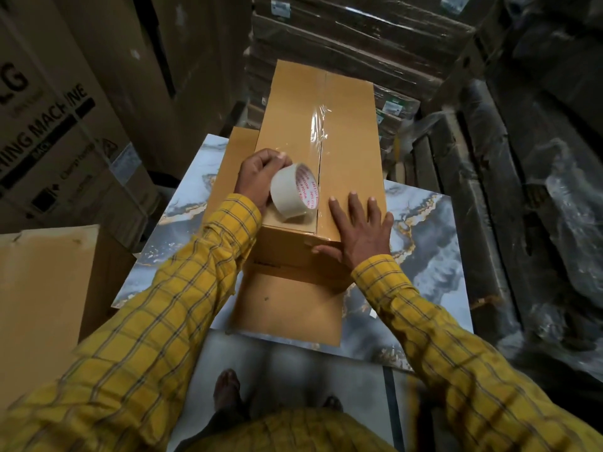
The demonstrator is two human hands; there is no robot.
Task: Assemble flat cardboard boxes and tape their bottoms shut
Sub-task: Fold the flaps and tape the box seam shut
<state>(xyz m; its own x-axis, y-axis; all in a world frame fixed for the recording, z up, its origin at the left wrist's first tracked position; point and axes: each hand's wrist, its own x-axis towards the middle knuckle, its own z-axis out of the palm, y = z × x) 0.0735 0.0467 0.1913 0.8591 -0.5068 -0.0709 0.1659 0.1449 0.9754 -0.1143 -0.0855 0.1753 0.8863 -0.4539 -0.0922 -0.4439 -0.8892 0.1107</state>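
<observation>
Both arms reach forward in yellow checked sleeves; the left hand point(257, 177) is curled, fingers and thumb wrapped in a grip, knuckles up; the right hand point(357, 231) lies flat, palm down, fingers straight and spread, thumb angled inward toward the body; two bare feet show below.

We see long cardboard box point(293, 132) lying on marbled tabletop point(421, 256), clear tape strip point(318, 125) shining along its centre seam. Left hand point(257, 177) grips tape roll point(295, 192) standing on box's near end, beside seam. Right hand point(357, 233) presses flat on box's near right corner, fingers spread. Flat cardboard sheet point(287, 308) lies under box. Yellow checked sleeves point(156, 321) fill foreground; washing-machine carton point(49, 125) stands at left.
</observation>
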